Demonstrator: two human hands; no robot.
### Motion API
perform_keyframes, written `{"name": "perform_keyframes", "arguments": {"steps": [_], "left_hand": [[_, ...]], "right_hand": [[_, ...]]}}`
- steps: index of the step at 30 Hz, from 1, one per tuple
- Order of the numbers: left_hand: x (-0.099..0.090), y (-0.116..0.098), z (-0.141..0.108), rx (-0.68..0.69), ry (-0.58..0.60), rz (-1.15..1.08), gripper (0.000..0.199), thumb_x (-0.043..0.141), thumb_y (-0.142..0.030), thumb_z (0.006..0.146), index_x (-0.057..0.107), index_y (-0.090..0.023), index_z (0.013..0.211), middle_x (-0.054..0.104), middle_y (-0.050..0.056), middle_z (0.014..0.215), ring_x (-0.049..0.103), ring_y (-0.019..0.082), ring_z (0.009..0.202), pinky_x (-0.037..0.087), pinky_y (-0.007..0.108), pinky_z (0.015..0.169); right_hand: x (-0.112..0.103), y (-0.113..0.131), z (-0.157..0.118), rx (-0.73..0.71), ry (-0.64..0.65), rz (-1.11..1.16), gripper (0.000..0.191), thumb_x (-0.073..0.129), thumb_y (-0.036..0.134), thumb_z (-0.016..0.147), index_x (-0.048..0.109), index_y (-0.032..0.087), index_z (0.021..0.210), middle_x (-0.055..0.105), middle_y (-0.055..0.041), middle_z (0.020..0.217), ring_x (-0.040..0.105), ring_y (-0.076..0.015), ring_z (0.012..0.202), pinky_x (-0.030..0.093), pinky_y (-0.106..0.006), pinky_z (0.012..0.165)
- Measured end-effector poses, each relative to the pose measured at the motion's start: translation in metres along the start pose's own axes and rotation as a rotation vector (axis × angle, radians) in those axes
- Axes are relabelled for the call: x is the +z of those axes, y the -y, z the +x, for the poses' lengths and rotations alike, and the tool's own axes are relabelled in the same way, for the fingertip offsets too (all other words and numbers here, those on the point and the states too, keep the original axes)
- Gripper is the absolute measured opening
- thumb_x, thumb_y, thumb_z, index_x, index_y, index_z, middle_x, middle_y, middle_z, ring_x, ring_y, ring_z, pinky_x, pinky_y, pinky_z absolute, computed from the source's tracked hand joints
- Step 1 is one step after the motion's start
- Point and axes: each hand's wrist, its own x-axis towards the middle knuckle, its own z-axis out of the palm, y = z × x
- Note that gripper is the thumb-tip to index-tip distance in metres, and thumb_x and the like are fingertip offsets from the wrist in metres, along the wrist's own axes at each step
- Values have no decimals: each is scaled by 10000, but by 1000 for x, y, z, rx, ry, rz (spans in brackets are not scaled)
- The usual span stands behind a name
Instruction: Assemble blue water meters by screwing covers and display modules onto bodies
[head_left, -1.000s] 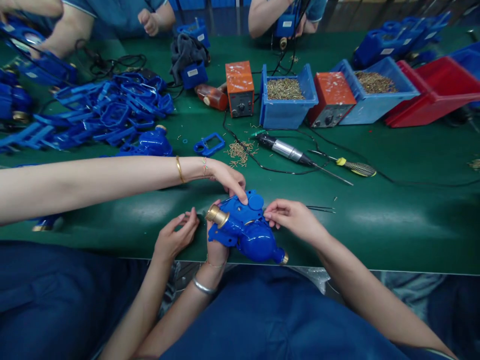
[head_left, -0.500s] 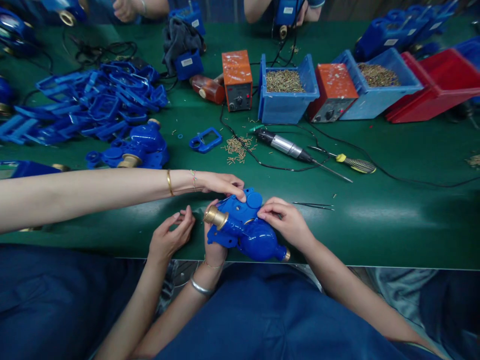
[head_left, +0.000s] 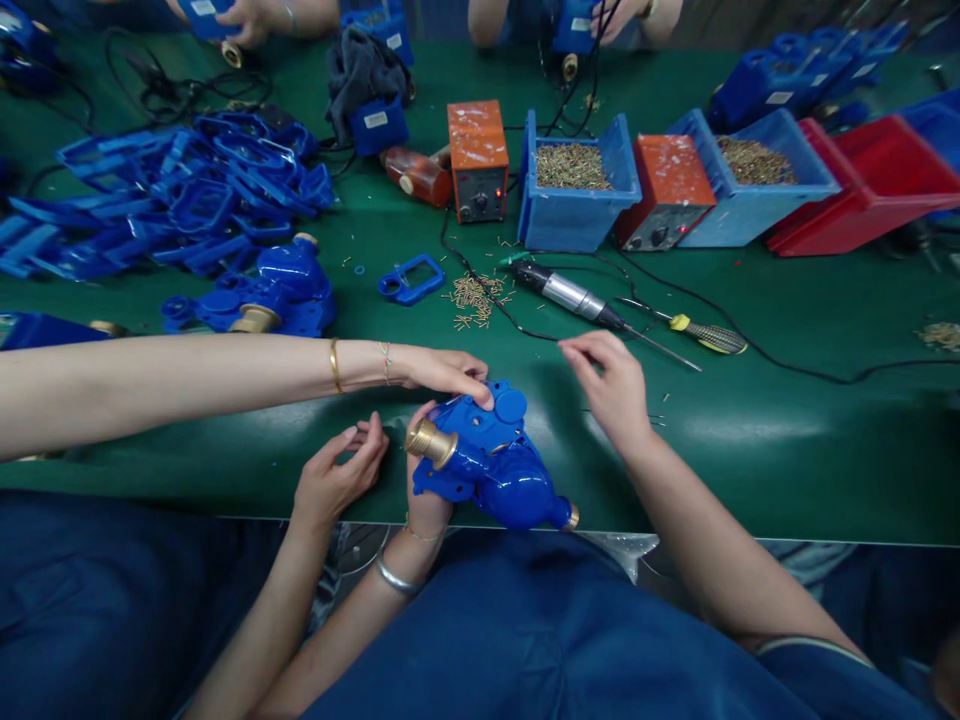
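My left hand [head_left: 429, 505], with a silver bangle at the wrist, grips a blue water meter [head_left: 517, 485] with brass threaded ends from its left side. The meter hangs tilted at the table's front edge. A co-worker's hand [head_left: 442, 372] with a gold bracelet rests its thumb on the meter's flat blue plate. My right hand [head_left: 611, 385] is in the air to the right of the meter, thumb and fingers closed together. Whatever it may hold at the fingertips is too small to make out. Tweezers [head_left: 657, 420] lie partly hidden behind it.
An electric screwdriver [head_left: 574, 297], a yellow-black screwdriver [head_left: 709, 332] and loose screws [head_left: 476, 298] lie ahead. Behind them stand orange power boxes [head_left: 478, 145], blue screw bins [head_left: 574, 215] and a red bin [head_left: 877, 180]. Blue frames [head_left: 202, 200] are piled left. The co-worker's other hand [head_left: 345, 470] is nearby.
My right hand has left the meter and moved up and to the right, towards the electric screwdriver. My left hand and the co-worker's hand stay on the meter.
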Motion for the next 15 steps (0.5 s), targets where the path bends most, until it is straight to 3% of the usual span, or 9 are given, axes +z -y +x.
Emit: {"name": "perform_keyframes", "arguments": {"steps": [3, 6, 10, 13, 15], "left_hand": [[2, 2, 0, -41, 3, -149, 389, 281, -217, 975, 498, -137, 1288, 623, 129, 1003, 686, 120, 939, 534, 126, 804], [5, 4, 0, -27, -18, -142, 369, 268, -183, 968, 534, -136, 1220, 628, 130, 992, 678, 123, 986, 531, 133, 838], [7, 4, -2, -34, 1, -121, 361, 254, -163, 970, 550, -134, 1176, 631, 123, 971, 666, 124, 1047, 521, 138, 886], [2, 1, -1, -49, 94, -4, 331, 288, -176, 970, 585, -146, 1112, 619, 116, 972, 647, 135, 1108, 525, 148, 898], [-5, -3, 2, 52, 127, 277, 297, 332, -159, 954, 619, -160, 1030, 601, 107, 950, 624, 128, 1158, 519, 132, 896]], "right_hand": [[6, -38, 48, 7, 128, -344, 429, 596, 193, 867, 558, 139, 1291, 521, -156, 1321, 469, -297, 1234, 388, -469, 1066], [17, -62, 84, 110, 230, -484, 589, 600, 170, 821, 457, 79, 1385, 441, -202, 1394, 407, -350, 1280, 328, -511, 1101], [15, -69, 106, 208, 298, -473, 481, 608, 227, 800, 565, 72, 1254, 568, -210, 1215, 534, -330, 1111, 412, -460, 1003], [-10, -59, 115, 258, 334, -423, 402, 655, 320, 767, 635, 106, 1106, 645, -153, 1007, 599, -288, 938, 472, -405, 881], [-36, -47, 119, 270, 336, -365, 435, 679, 384, 739, 631, 126, 1086, 655, -114, 942, 610, -264, 858, 491, -387, 813]]}}
